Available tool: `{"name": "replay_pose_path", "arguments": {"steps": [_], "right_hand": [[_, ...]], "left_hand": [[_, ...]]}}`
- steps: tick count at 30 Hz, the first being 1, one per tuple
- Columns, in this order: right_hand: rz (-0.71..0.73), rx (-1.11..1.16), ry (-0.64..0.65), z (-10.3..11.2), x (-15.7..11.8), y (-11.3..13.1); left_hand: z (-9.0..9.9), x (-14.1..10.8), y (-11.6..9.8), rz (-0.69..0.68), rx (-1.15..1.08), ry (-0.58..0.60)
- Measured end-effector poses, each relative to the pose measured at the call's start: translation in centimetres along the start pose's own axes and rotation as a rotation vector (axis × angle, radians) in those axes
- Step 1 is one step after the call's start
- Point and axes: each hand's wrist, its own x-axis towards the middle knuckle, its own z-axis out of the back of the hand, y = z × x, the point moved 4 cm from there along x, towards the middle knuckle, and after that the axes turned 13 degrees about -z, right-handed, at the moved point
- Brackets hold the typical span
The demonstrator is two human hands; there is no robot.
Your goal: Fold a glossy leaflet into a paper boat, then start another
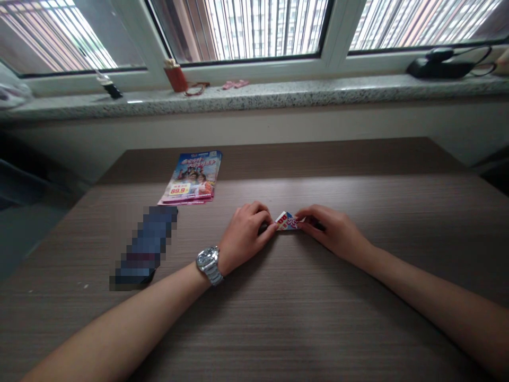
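A small piece of printed paper [287, 222], folded into a triangle, lies at the middle of the wooden table [302, 307]. Its colours are red, white and blue. My left hand [248, 233] pinches the left corner between thumb and fingers. On that wrist sits a silver watch [208, 260]. From the other side, my right hand [332, 228] closes its thumb and fingertips on the right corner. The inner folds of the paper are too small to make out.
A stack of colourful flyers [194, 178] lies at the far left of the table. Nearer me is a blurred dark phone-like object [145, 246]. Along the granite windowsill [294, 95] are a red bottle-like item [175, 77] and a black device with a cable [441, 66].
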Motion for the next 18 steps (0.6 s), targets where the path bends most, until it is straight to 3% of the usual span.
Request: {"name": "replay_pose_path", "arguments": {"steps": [12,18], "right_hand": [[0.163,-0.07,0.011,-0.28,-0.25,0.64],[0.159,-0.076,0.032,-0.52,-0.09,0.48]], "left_hand": [[-0.09,0.13,0.07,0.011,-0.01,-0.04],[-0.3,-0.04,-0.29,-0.131,0.072,-0.069]]}}
